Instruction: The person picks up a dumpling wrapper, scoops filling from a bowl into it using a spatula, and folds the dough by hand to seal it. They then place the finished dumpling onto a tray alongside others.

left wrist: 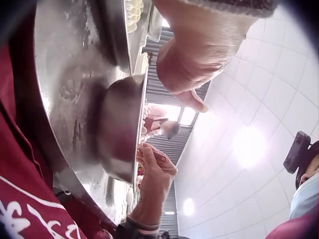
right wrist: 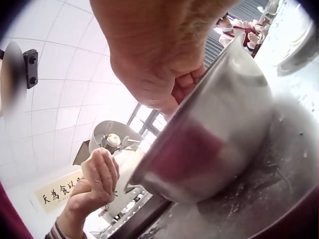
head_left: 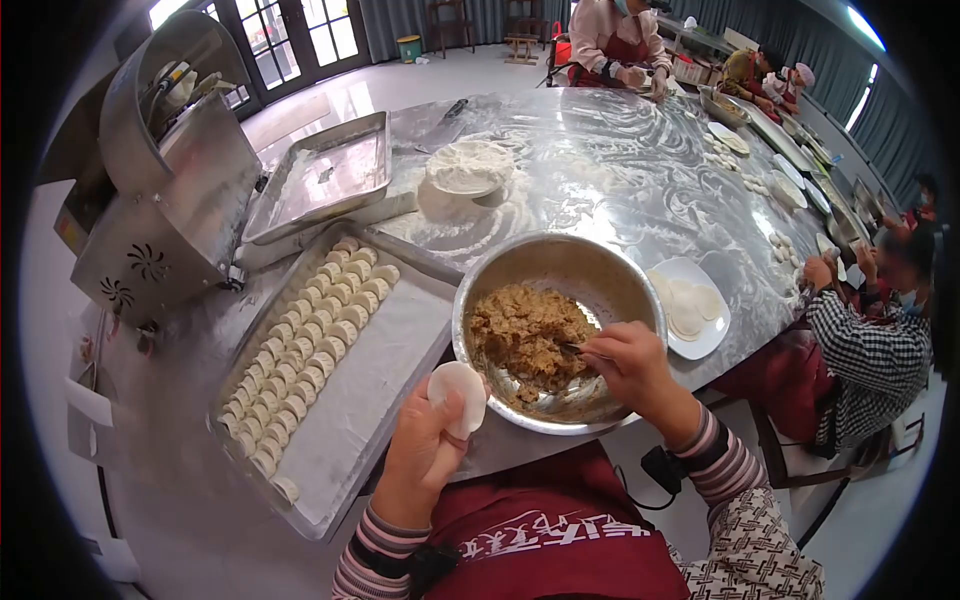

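Observation:
My left hand (head_left: 432,440) holds a round white dumpling wrapper (head_left: 459,396) in its curled fingers, just in front of the steel bowl (head_left: 610,272). The bowl holds brown minced filling (head_left: 522,330). My right hand (head_left: 622,365) grips a thin utensil (head_left: 572,349) whose tip is in the filling at the bowl's near right side. In the left wrist view the right hand (left wrist: 155,172) shows at the bowl's rim (left wrist: 141,114). In the right wrist view the left hand (right wrist: 97,181) shows beyond the bowl (right wrist: 214,144).
A tray (head_left: 380,385) lined with rows of finished dumplings (head_left: 310,345) lies left of the bowl. A white plate of wrappers (head_left: 690,305) sits to its right. Behind are an empty steel tray (head_left: 325,175), a dough mound (head_left: 470,165), a metal machine (head_left: 170,190). Other people (head_left: 870,340) work along the floured table (head_left: 600,170).

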Demonstrator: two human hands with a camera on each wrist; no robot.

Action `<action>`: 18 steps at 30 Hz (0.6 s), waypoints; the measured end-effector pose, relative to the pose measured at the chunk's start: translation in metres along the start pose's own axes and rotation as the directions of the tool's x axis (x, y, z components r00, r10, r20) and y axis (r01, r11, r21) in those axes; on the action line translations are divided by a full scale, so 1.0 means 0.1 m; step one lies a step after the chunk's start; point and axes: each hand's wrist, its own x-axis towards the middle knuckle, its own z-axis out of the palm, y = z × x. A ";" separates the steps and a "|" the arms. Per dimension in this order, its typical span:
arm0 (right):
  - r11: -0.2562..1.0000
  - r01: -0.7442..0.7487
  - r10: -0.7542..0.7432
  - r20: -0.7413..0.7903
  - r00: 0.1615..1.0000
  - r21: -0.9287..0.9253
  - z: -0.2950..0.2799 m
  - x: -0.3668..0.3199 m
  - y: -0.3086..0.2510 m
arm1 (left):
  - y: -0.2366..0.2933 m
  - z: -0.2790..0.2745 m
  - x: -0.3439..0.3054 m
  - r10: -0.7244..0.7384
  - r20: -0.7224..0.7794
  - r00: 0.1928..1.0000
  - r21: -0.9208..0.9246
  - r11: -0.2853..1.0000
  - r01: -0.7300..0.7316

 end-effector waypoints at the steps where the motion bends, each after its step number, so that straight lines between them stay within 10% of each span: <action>1: 0.986 0.100 -0.106 -0.043 0.993 -0.130 -0.04 0.03 -0.04 | 0.01 -0.02 -0.03 0.015 0.023 1.000 0.016 1.000 -0.015; 7: 0.970 -0.163 0.169 -0.019 0.985 0.180 0.00 -0.10 -0.40 | -0.09 -0.16 -0.17 0.356 -0.108 0.928 0.447 0.851 -0.274; 18: 0.892 -0.250 0.190 0.190 0.963 0.377 -0.10 -0.07 -0.40 | -0.04 -0.16 -0.29 0.169 -0.218 0.961 0.341 0.936 -0.087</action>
